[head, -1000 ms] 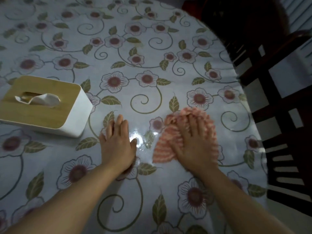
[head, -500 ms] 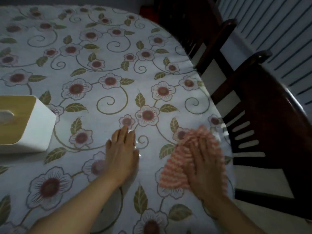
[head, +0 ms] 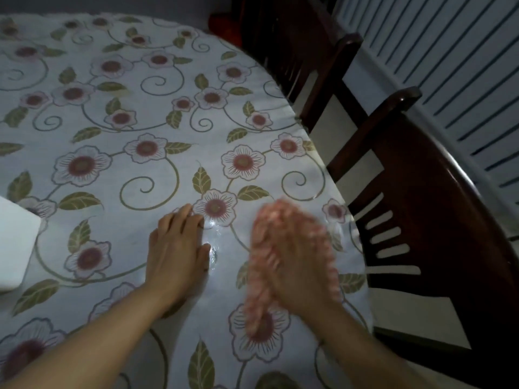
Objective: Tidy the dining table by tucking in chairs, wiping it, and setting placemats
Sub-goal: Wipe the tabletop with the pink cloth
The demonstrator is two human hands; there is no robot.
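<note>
The right hand (head: pixel 297 265) lies flat, palm down, fingers stretched out and close together, pressing an orange-and-white striped cloth (head: pixel 259 279) against the floral tablecloth (head: pixel 134 169); it grips nothing, only bears down on the cloth, and both hand and cloth are smeared with motion blur. The cloth shows around the fingertips and along the thumb side of the hand, trailing back toward the wrist. Just to the left of the cloth, a little apart from it, the left hand (head: pixel 177 254) rests open and flat on the tablecloth with fingers together and thumb out, holding nothing. Between the left hand and the cloth a glossy patch (head: pixel 213 248) on the covering catches the light. Both bare forearms run back to the lower edge of the view. Far to the left of the cloth, at the frame's edge, stands the corner of a white box (head: pixel 14 242), cut off so that its top cannot be seen. To the right of the cloth the table's rounded edge (head: pixel 351 248) falls away, and close beside it stands a dark wooden chair (head: pixel 438 226) with a slatted back. Beyond the cloth, further along the table edge, is a second dark wooden chair (head: pixel 292 51). Behind the chairs runs a white slatted wall (head: pixel 449 51).
</note>
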